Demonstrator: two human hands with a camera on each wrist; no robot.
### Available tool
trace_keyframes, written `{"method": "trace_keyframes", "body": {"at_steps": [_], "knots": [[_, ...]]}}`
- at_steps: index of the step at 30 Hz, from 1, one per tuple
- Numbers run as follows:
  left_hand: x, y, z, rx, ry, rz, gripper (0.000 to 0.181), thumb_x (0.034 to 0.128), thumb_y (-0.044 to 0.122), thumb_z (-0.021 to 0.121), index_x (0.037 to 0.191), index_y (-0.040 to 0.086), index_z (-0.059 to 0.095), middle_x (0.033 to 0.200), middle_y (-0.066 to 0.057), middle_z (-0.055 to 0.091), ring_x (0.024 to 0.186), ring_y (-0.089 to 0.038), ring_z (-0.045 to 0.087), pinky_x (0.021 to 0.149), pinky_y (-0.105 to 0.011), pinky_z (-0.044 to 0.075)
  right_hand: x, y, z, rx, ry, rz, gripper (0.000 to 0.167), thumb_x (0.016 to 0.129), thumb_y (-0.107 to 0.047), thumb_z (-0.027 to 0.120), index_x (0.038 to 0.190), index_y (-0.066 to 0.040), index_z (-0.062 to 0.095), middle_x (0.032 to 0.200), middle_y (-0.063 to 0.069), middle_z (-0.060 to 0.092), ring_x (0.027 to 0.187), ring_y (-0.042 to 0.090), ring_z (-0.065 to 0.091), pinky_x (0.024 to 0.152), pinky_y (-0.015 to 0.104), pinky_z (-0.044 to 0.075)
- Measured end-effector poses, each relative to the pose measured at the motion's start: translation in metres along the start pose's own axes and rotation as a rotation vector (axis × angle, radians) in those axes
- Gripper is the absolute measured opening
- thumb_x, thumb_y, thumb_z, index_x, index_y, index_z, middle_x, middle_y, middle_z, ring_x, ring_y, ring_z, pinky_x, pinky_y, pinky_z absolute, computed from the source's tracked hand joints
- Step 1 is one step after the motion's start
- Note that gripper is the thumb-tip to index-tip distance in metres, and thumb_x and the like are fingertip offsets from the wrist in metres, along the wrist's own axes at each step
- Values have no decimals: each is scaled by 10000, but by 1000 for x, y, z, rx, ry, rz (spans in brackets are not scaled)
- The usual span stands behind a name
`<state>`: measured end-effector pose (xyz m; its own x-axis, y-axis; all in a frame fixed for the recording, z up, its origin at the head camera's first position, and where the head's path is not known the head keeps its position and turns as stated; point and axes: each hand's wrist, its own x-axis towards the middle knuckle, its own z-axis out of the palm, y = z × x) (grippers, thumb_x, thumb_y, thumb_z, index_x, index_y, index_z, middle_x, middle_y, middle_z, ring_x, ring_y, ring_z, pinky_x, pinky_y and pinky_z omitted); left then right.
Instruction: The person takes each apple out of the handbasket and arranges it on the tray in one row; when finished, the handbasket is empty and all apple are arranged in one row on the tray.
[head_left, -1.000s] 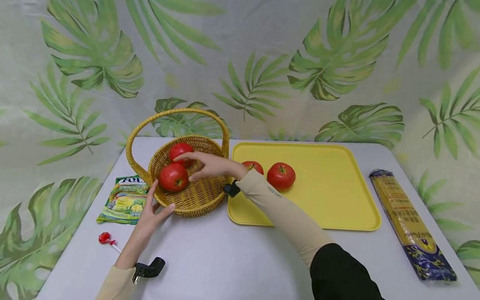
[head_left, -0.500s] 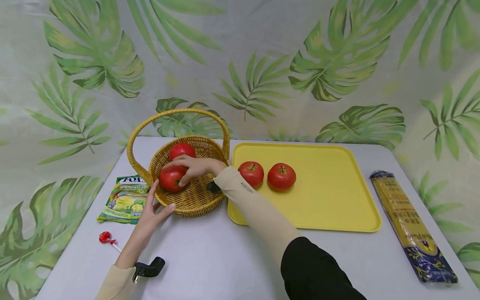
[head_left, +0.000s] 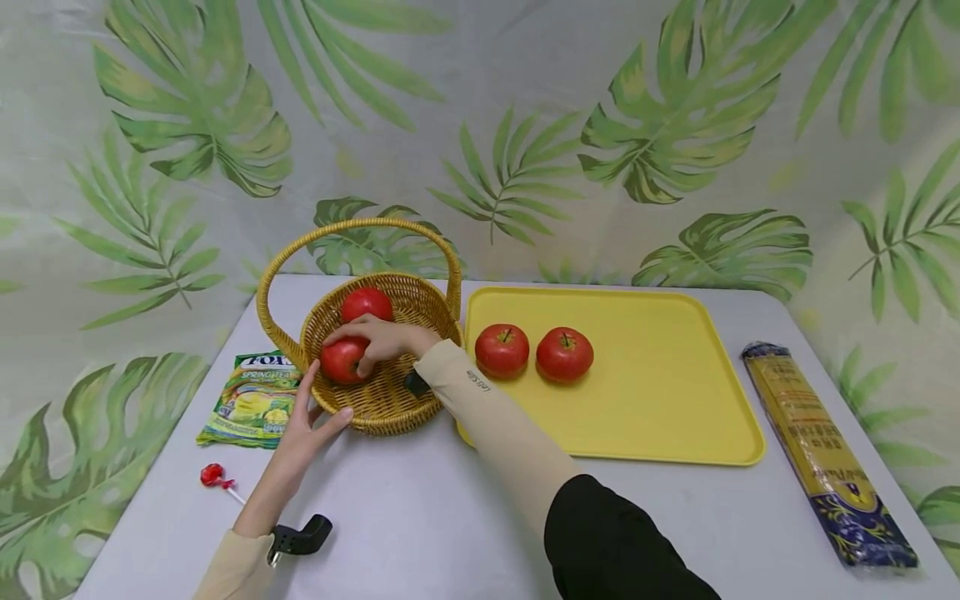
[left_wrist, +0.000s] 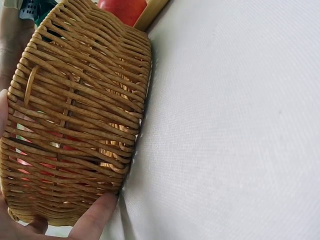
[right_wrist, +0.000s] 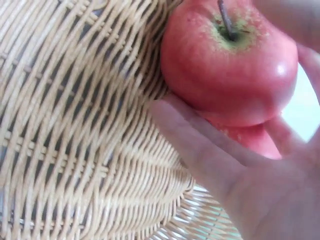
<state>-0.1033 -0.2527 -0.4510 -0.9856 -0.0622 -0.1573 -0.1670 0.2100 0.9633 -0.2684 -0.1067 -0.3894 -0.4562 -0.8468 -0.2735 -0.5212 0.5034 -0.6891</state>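
Red apple [head_left: 342,360] in the right hand [head_left: 384,339]

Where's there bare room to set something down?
Free: the yellow tray right of its apples, and the table between black sleeve and long packet. Crowded: the basket, especially leftward: two more apples, right hand on one, left hand holding the basket.

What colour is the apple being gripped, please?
The apple is red, greenish around its stem, clearest in the right wrist view.

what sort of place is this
Probably a tabletop staged for recording, though the wider room isn't shown: a white-topped table stands before a leaf-print backdrop, and the person wears a black wrist-mounted device.
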Motion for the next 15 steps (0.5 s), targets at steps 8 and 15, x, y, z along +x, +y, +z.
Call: {"method": "trace_keyframes", "body": {"at_steps": [8, 15], "knots": [[0, -1, 0, -2, -4, 17, 849, 953, 214, 595, 1528, 400, -2, 1574, -31, -140, 1375, -504, 71, 1011, -711, 167, -7, 3, 2, 52, 61, -10, 554, 877, -73, 667, 1381, -236, 503, 1410, 72, 388, 1199, 209, 388, 936, 357, 410], [0, -2, 1, 1, 2, 25, 860, 951, 211, 600, 1531, 386, -9, 1573, -39, -138, 1372, -512, 65, 1011, -709, 171, -26, 9, -10, 342, 0, -20, 491, 942, -97, 574, 1408, -159, 432, 1384, 109, 370, 825, 314, 637, 729, 418, 561]]}}
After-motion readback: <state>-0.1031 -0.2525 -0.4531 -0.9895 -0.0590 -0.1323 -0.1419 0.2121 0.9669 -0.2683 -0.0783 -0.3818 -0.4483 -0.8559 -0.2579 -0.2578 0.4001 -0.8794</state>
